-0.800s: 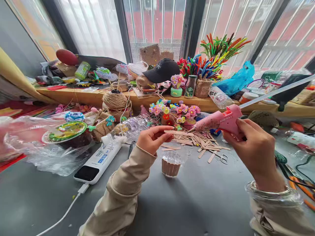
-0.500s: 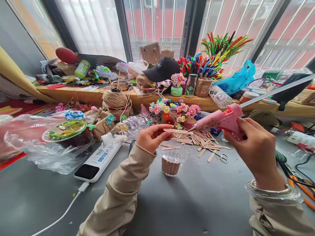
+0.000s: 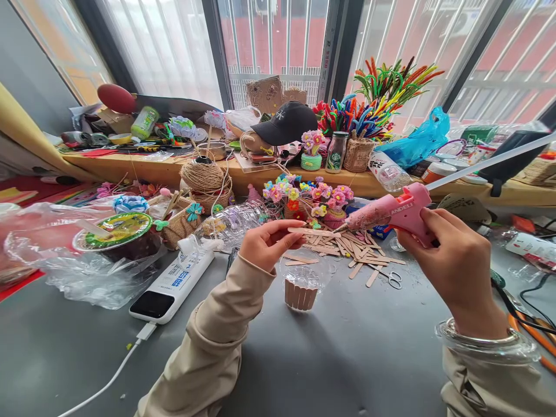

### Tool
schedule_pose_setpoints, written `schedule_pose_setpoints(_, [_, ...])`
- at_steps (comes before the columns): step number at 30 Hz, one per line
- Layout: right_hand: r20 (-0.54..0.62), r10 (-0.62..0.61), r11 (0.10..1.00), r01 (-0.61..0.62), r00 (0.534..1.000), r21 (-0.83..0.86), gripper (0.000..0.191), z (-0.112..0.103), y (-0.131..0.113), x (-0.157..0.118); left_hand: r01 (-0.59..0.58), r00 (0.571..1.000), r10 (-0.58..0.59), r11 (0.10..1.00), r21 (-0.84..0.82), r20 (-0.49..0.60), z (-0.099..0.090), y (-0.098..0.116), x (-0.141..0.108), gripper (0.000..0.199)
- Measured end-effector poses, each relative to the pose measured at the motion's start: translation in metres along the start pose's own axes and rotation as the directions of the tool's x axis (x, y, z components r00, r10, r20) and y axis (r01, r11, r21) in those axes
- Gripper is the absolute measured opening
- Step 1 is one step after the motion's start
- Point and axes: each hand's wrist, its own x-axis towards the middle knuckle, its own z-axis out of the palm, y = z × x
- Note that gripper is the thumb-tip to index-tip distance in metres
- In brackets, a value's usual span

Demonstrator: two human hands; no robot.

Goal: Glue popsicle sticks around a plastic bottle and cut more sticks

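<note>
Between the thumb and fingers of my left hand (image 3: 270, 246) is a wooden craft stick (image 3: 319, 232), held level and pointing right. My right hand (image 3: 454, 260) is wrapped round the handle of a pink hot glue gun (image 3: 406, 213), with a long white glue stick (image 3: 490, 160) poking out of its back. The gun's metal nozzle is close to the right end of the craft stick; whether they touch I cannot tell. Below my left hand stands a clear plastic cup (image 3: 300, 286), its lower front lined with short pieces of stick.
Behind the cup lies a pile of craft sticks (image 3: 356, 249) with small scissors (image 3: 393, 279) beside it. A white power bank (image 3: 174, 284) with a cable sits left of my left arm. Pliers with orange handles (image 3: 532, 330) lie far right. Pipe-cleaner flowers (image 3: 341, 194) and twine (image 3: 200, 176) stand behind.
My right hand and the glue gun have shifted slightly right, so the nozzle sits a little nearer the stick's right end. My left hand and the craft stick have hardly moved.
</note>
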Motion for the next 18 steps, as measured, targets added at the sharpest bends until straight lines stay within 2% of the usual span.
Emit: schedule_pose_setpoints(18, [0.018,0.007,1.000,-0.007,1.000,-0.017,0.015,-0.0016,0.0034,-0.0004,0.000,1.000,0.000,1.000,-0.012,-0.008,-0.0009,-0.0014,0.0003,0.023])
